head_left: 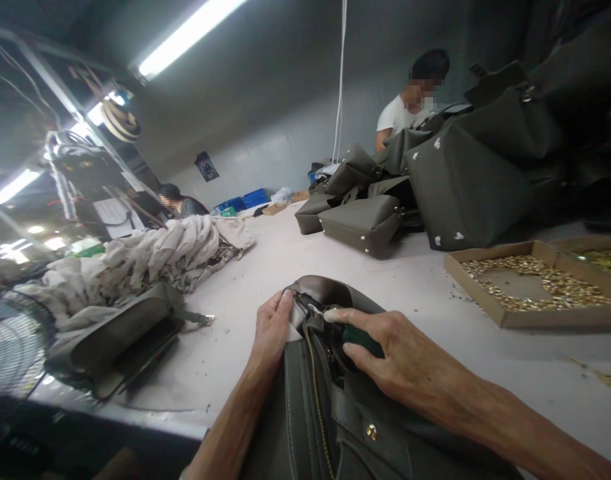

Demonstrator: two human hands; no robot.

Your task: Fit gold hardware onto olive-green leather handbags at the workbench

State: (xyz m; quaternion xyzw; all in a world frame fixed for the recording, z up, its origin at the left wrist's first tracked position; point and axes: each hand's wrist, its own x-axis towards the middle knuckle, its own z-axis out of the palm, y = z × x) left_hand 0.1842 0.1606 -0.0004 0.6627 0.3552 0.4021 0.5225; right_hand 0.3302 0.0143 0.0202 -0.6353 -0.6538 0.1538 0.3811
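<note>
A dark olive leather handbag [295, 427] lies at the edge of a white table [235, 373], both hands on it.

Nearby, a shallow cardboard tray [505, 319] holds loose brass studs [535, 283]. The bag's smooth, folded top gapes open beside a brass zip [315, 393]. The left hand [272, 327] pinches the curved rim firmly; the right hand [380, 340] curls closed around a dark green handle [362, 341] at the opening.

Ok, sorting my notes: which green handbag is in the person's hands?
The nearest one, held at its zip by the left hand and right hand; the others lie farther off on the table.
</note>
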